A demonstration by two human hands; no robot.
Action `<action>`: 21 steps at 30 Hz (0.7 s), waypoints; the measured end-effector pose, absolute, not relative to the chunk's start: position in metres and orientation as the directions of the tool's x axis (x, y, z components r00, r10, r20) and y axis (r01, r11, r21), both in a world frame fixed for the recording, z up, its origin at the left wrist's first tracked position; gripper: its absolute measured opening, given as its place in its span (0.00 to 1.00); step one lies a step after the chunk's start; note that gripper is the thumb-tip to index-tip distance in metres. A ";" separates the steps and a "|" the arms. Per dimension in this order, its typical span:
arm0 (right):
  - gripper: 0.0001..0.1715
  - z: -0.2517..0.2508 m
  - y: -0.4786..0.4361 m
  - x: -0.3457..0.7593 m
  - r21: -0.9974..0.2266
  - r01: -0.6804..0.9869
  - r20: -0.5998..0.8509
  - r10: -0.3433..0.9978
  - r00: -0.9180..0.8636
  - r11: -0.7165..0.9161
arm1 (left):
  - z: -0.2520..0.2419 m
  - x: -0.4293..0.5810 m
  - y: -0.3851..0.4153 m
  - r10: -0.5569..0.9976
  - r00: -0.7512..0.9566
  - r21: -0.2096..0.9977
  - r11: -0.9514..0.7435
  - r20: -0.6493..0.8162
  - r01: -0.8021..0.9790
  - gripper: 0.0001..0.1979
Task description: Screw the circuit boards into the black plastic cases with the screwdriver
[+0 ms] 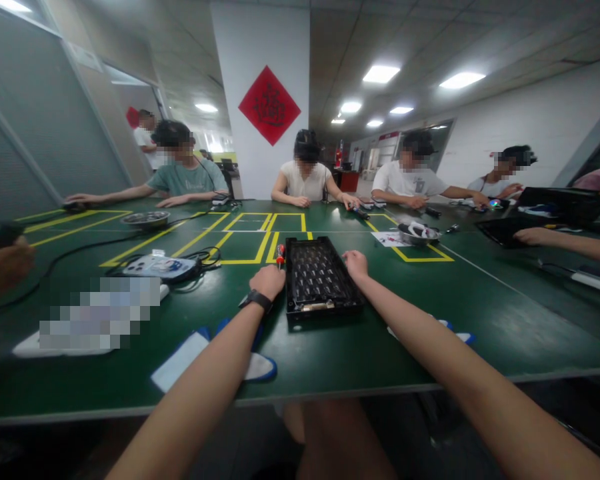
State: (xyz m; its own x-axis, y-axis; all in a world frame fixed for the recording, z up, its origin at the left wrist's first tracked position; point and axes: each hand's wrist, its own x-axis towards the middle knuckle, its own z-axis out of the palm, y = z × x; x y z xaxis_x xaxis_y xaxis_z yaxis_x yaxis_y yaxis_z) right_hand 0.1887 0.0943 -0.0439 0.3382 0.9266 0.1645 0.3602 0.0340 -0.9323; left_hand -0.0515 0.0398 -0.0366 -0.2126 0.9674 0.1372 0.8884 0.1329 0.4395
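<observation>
Left hand [269, 280] fisted around a red-handled screwdriver [280, 253], right hand [356, 264] resting loosely on the black ribbed rectangular tray [320, 280] near the green surface's [430, 333] front edge: likely tip slip, tray skidding sideways.

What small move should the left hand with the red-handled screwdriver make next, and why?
Probably bring the red-handled screwdriver rightward, over the black rectangular tray-like panel. The left hand holds the tool just outside the panel's left edge, tip not visible, while the right hand already rests on its right edge, steadying it on the green table.
</observation>
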 end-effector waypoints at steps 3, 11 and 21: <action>0.18 -0.032 0.097 0.189 -0.877 0.469 0.016 0.970 0.244 -0.104 | -0.037 -0.052 0.041 0.976 -0.188 0.341 0.141 0.109 0.929 0.20; 0.20 -0.015 0.076 0.179 -0.600 0.788 -0.041 0.990 0.136 -0.133 | -0.046 -0.049 0.045 0.958 -0.175 0.213 0.127 0.226 0.969 0.24; 0.16 -0.006 0.058 0.177 -0.361 0.921 0.080 0.979 0.186 -0.146 | -0.050 -0.049 0.048 0.951 -0.155 0.198 0.103 0.266 0.975 0.24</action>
